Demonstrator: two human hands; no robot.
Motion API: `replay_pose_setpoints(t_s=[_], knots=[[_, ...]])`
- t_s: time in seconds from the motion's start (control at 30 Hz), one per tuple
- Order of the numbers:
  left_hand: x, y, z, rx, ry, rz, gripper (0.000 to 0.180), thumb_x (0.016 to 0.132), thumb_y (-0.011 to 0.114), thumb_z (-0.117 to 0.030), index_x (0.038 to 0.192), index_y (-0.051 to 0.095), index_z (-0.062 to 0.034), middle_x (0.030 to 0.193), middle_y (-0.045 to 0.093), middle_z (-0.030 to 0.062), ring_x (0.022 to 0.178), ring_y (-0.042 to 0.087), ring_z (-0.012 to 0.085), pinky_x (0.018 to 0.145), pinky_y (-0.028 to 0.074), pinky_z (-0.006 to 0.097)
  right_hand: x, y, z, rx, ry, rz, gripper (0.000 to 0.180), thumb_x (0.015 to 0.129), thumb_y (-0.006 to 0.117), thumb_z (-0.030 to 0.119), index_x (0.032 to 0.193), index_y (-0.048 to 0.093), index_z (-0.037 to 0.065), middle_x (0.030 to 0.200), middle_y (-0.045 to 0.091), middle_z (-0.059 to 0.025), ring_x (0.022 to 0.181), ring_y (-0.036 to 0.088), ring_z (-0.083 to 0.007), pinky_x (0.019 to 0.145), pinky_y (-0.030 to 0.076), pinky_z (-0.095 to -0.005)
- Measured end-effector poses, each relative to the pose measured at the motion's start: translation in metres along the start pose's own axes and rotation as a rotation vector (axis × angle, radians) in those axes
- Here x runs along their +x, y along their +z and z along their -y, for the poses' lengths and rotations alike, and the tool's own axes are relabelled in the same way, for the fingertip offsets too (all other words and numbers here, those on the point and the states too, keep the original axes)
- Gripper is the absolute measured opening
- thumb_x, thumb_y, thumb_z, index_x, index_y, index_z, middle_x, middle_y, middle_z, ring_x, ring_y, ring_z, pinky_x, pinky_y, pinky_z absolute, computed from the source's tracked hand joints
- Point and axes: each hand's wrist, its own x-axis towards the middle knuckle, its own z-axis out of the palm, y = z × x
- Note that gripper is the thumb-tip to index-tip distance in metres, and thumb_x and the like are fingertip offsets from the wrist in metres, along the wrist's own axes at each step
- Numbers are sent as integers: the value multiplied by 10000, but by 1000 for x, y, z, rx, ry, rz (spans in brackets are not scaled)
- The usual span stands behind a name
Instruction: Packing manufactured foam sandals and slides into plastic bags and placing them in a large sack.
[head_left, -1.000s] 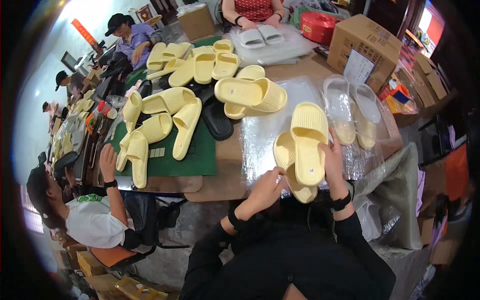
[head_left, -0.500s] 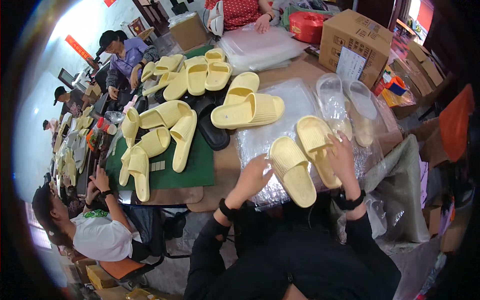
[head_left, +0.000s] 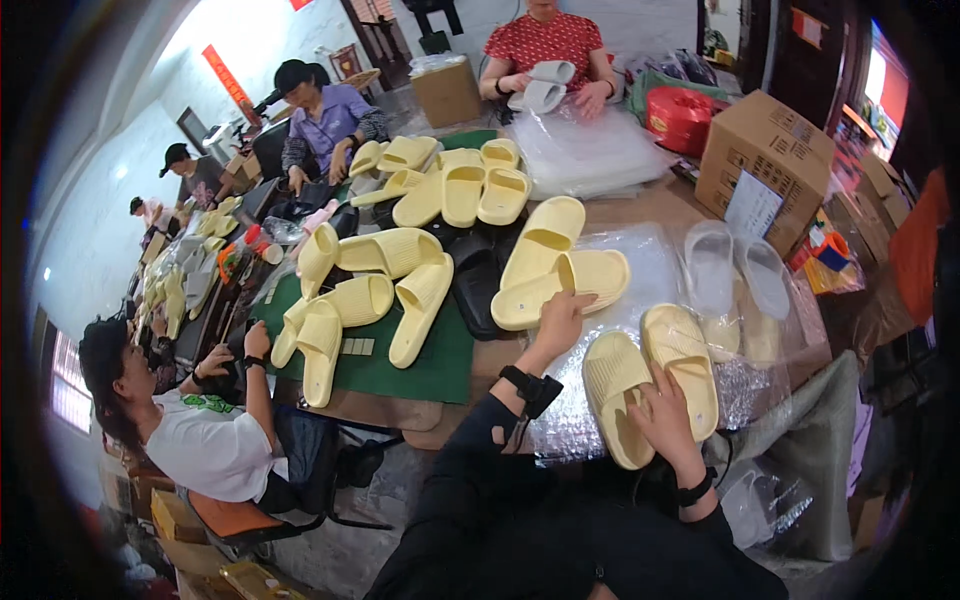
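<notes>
My left hand (head_left: 561, 322) grips the near edge of a yellow slide slipper (head_left: 515, 306), its fingertips over the edge of the strap. This slipper lies across another yellow slide slipper (head_left: 545, 235). My right hand (head_left: 664, 418) is on a side-by-side pair closer to me. Its thumb reaches into the left yellow slipper (head_left: 612, 372) and its fingers lie over the inner edge of the right yellow slipper (head_left: 672, 335), closed on the adjoining edges. Clear plastic bags (head_left: 560, 420) lie beneath this pair.
Yellow slippers (head_left: 420, 310) sit on a green mat (head_left: 420, 385) at left, beside black slippers (head_left: 475, 285). Translucent slippers (head_left: 710, 270) and a cardboard box (head_left: 768, 150) stand right. Co-workers sit left; across the table, a person in red handles pale slippers (head_left: 545, 88) over stacked plastic bags (head_left: 590, 155).
The view has shifted. My left hand has moved from beside the near pair to the slipper farther off. My right hand has gone from the pair's right side to between both slippers.
</notes>
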Motion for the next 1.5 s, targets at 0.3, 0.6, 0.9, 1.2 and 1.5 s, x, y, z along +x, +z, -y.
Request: replay_pose_setpoints(t_s=[0.3, 0.6, 0.9, 1.2, 1.5], knots=[[98, -157, -42, -94, 18, -801, 313, 813, 517, 14, 1093, 644, -40, 893, 621, 29, 715, 496, 113, 664, 412, 246, 2, 6, -5, 94, -42, -14, 455, 765, 652, 180, 1157, 505, 1, 1334, 379, -256, 1207, 344, -488, 997, 333, -494], [93, -184, 42, 483, -102, -597, 321, 755, 569, -49, 1061, 650, -101, 995, 577, 172, 960, 548, 365, 859, 434, 408, -3, 1, 3, 205, -47, -95, 395, 764, 647, 141, 1119, 536, 8, 1202, 437, -260, 1109, 413, -450, 931, 361, -477], [18, -131, -51, 116, 1, -286, 172, 782, 622, -99, 949, 642, -64, 1094, 564, 170, 1046, 527, 337, 891, 419, 393, 2, 6, -23, -5, -50, -41, 345, 784, 631, 189, 1095, 592, 43, 1234, 383, -320, 1155, 383, -479, 938, 364, -477], [-28, -202, -118, 115, 25, -255, 141, 822, 597, -84, 945, 656, -51, 1043, 598, 141, 1007, 560, 289, 870, 429, 348, 37, 15, -23, -10, 40, 193, 363, 788, 641, 311, 961, 617, -8, 979, 492, -247, 1003, 446, -430, 907, 340, -492], [-54, -186, -150, 40, 116, -328, 189, 797, 601, -45, 981, 648, -45, 1140, 540, 149, 1054, 533, 283, 902, 407, 347, 13, -35, 79, 422, -320, 299, 529, 816, 653, 294, 1249, 497, 34, 1254, 501, -205, 1151, 489, -346, 976, 388, -386]])
